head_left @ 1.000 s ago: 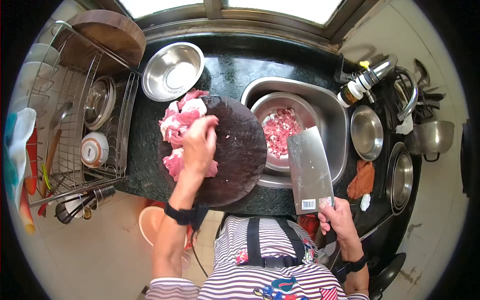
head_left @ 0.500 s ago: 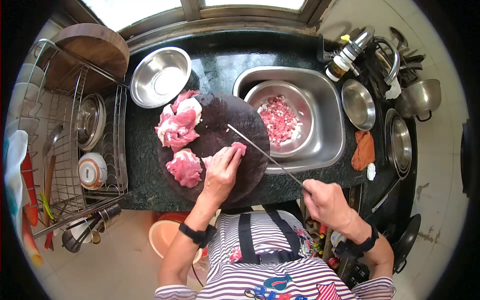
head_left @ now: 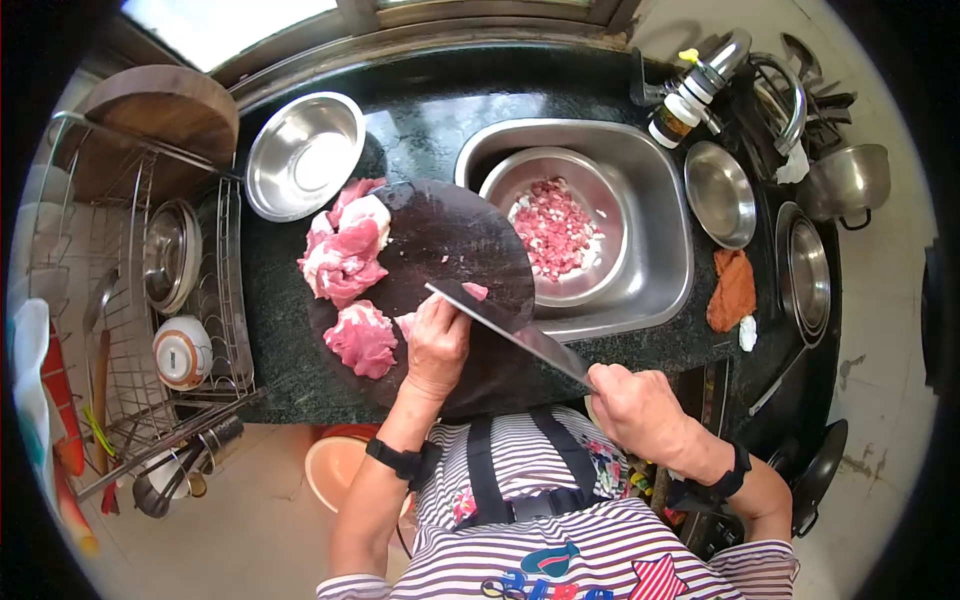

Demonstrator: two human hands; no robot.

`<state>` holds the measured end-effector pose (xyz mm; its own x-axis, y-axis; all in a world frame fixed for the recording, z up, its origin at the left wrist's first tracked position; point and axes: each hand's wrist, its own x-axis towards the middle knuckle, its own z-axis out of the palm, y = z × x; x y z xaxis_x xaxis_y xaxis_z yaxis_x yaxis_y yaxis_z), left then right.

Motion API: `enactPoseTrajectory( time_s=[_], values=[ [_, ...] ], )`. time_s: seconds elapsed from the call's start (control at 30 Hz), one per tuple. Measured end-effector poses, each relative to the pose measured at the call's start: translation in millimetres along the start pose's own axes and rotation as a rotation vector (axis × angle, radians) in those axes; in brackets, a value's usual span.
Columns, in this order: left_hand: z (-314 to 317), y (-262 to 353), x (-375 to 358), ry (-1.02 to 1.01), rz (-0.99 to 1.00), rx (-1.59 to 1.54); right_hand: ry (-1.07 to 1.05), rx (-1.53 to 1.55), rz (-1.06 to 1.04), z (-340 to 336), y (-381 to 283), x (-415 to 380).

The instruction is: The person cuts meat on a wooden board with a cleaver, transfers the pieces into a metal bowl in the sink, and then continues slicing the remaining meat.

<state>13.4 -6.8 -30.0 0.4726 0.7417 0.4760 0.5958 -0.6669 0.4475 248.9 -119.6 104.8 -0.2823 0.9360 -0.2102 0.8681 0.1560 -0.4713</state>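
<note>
My right hand (head_left: 645, 412) is wrapped round the handle of a knife (head_left: 525, 340), its long blade slanting up and left over the round dark cutting board (head_left: 420, 225). My left hand (head_left: 438, 348), fingers curled and closed, presses down on a piece of raw meat (head_left: 404, 322) that mostly hides under it. The blade lies right against its fingertips. Just beyond the blade sits a small slice of pink meat (head_left: 475, 291). Two larger pieces, a pink chunk (head_left: 361, 340) and a fatty slab (head_left: 346, 248), rest at the board's left side.
Right of the board, a metal bowl of diced meat (head_left: 556, 228) stands in the steel sink (head_left: 668, 290). An empty steel bowl (head_left: 290, 165) is behind the board. A wire dish rack (head_left: 150, 395) borders the left; a steel basin (head_left: 719, 195) and an orange cloth (head_left: 731, 290) lie right.
The knife has come down and toward me, its blade now against my left fingers. The small slice now lies separate past the blade. My left hand has drawn back slightly.
</note>
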Motion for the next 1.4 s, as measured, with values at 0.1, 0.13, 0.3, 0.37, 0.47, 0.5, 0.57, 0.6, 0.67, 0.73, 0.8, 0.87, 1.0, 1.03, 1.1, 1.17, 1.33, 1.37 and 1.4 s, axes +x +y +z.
enactPoseTrajectory(
  time_s=[0.1,0.13,0.3,0.37,0.47,0.5,0.57,0.6,0.67,0.73,0.8,0.87,1.0,1.03,1.1,1.17,1.33,1.37,1.4],
  values=[
    [0,-1,2,-0.033,-0.010,0.001,-0.029,-0.022,-0.007,-4,-2,2],
    [2,-2,3,-0.013,0.006,-0.025,-0.032,-0.013,0.003,-5,-2,2],
    [0,0,2,-0.036,-0.013,0.003,-0.087,0.013,-0.020,-8,7,8],
    [-1,0,2,-0.024,-0.005,0.029,-0.054,0.040,-0.022,0,9,15],
    [3,-4,0,-0.009,0.023,0.009,-0.017,0.059,-0.043,11,8,37],
    [3,-3,1,-0.010,0.028,0.006,-0.017,0.055,-0.061,14,7,43],
    [2,-3,2,-0.011,0.022,0.005,0.013,0.059,-0.057,20,6,45],
    [1,-2,3,-0.010,0.025,0.006,0.040,0.065,-0.056,21,5,46],
    [0,-1,5,-0.020,-0.001,-0.027,0.059,0.102,-0.039,22,7,35],
    [1,-2,-3,-0.020,-0.013,-0.004,0.067,0.142,-0.022,21,5,26],
    [1,-2,-7,-0.022,-0.024,0.015,0.028,0.143,0.004,12,-1,19],
    [0,-2,-4,0.004,0.004,0.001,0.012,0.130,0.026,13,-1,17],
    [-1,-1,1,0.012,0.014,0.006,0.017,0.134,0.030,15,3,12],
    [-1,-1,1,0.012,0.014,0.000,0.007,0.133,0.041,15,4,11],
    [0,0,2,0.009,0.010,-0.010,-0.006,0.132,0.041,13,5,11],
    [1,-1,1,0.016,0.004,-0.011,-0.022,0.131,0.042,10,6,13],
    [-2,-1,6,0.006,0.001,-0.043,0.021,0.118,-0.031,20,7,40],
    [-2,0,8,0.010,0.008,-0.059,0.046,0.150,-0.043,24,6,49],
    [-2,0,8,0.009,0.007,-0.058,0.044,0.152,-0.044,27,3,56]
  ],
)
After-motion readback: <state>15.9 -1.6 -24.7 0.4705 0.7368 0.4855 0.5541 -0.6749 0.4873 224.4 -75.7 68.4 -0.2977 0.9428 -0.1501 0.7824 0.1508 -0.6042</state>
